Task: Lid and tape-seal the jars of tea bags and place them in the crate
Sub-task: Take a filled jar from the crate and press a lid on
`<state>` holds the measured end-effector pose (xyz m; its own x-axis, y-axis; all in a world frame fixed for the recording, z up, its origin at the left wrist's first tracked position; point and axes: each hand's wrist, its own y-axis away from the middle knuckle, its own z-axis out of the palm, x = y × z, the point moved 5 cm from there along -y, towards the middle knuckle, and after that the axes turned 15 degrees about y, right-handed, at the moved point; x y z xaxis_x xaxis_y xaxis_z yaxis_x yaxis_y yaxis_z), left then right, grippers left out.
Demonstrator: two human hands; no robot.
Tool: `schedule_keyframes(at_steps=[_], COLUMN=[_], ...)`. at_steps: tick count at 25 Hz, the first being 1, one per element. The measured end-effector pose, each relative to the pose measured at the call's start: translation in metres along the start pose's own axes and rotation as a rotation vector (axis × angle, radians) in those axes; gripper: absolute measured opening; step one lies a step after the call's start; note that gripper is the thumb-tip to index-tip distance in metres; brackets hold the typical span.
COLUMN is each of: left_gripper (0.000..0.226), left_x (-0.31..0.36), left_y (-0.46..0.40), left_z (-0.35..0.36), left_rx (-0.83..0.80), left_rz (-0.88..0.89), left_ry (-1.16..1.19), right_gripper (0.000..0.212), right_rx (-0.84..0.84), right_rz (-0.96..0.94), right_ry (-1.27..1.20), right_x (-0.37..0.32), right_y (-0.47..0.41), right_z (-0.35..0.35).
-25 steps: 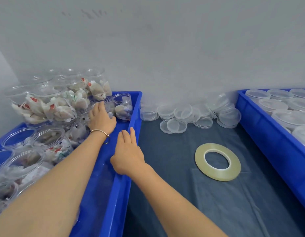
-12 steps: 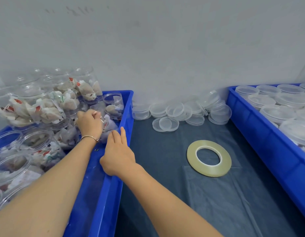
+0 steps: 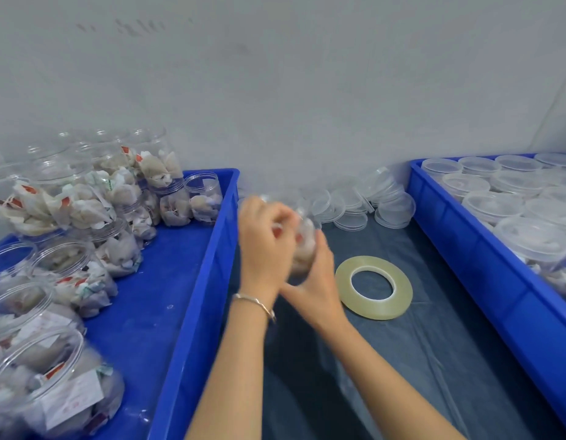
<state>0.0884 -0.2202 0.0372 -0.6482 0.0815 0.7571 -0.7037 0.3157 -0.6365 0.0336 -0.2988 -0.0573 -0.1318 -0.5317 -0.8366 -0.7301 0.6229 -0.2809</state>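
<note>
Together, left hand (image 3: 265, 239) and right hand (image 3: 316, 274) gripped a blurred jar of tea bags (image 3: 304, 242); tape roll (image 3: 373, 287) lay just right of them

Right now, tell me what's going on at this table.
A person holds a clear jar of tea bags in both hands, the left hand and the right hand, above the dark table cover between two blue crates. The roll of tape lies untouched beside them, and loose lids wait behind.
</note>
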Motion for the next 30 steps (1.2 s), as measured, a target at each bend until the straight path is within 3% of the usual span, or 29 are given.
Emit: schedule_keyframes(at_steps=[5,6,8,9,10,11,13,15,20,24,26,28,30], left_gripper=[0.013,0.017,0.015,0.013,0.019,0.029,0.048,0.058,0.062,0.032,0.019,0.013,0.009], left_x=[-0.011,-0.016,-0.034,-0.050,-0.067,-0.085,-0.122,-0.149,-0.176,-0.163,-0.158,-0.144,-0.120], left_y=[0.075,0.075,0.060,0.051,0.041,0.032,0.019,0.012,0.002,-0.010,-0.001,0.006,0.008], left_z=[0.034,0.034,0.035,0.041,0.049,0.061,0.087,0.102,0.108,0.099,0.091,0.080,0.061], left_rx=[-0.274,-0.257,-0.063,0.025,0.029,-0.069,-0.398,-0.626,-0.874,-0.747,-0.704,-0.443,-0.012], left_rz=[-0.046,-0.059,-0.193,-0.293,-0.380,-0.444,-0.488,-0.511,-0.504,-0.195,-0.204,-0.306,-0.427], left_ry=[0.221,0.335,0.540,0.529,0.421,0.264,-0.043,-0.269,-0.661,-0.927,-0.848,-0.474,0.049], right_gripper=[0.075,0.075,0.078,0.079,0.081,0.082,0.082,0.082,0.083,0.084,0.084,0.084,0.084], right_rx=[0.025,0.011,-0.039,-0.072,-0.104,-0.124,-0.140,-0.148,-0.157,-0.168,-0.168,-0.166,-0.167], right_rz=[0.086,0.089,0.068,0.055,0.050,0.049,0.041,0.033,0.015,0.004,0.000,-0.003,0.000], right_ry=[0.037,0.051,0.093,0.112,0.124,0.125,0.119,0.125,0.099,0.105,0.107,0.102,0.092], right_x=[0.061,0.068,0.074,0.076,0.076,0.077,0.081,0.083,0.085,0.087,0.087,0.088,0.087], right_y=[0.041,0.048,0.056,0.057,0.059,0.059,0.060,0.061,0.059,0.057,0.058,0.058,0.057], right_z=[-0.047,-0.052,-0.055,-0.055,-0.054,-0.054,-0.052,-0.052,-0.051,-0.049,-0.049,-0.049,-0.050])
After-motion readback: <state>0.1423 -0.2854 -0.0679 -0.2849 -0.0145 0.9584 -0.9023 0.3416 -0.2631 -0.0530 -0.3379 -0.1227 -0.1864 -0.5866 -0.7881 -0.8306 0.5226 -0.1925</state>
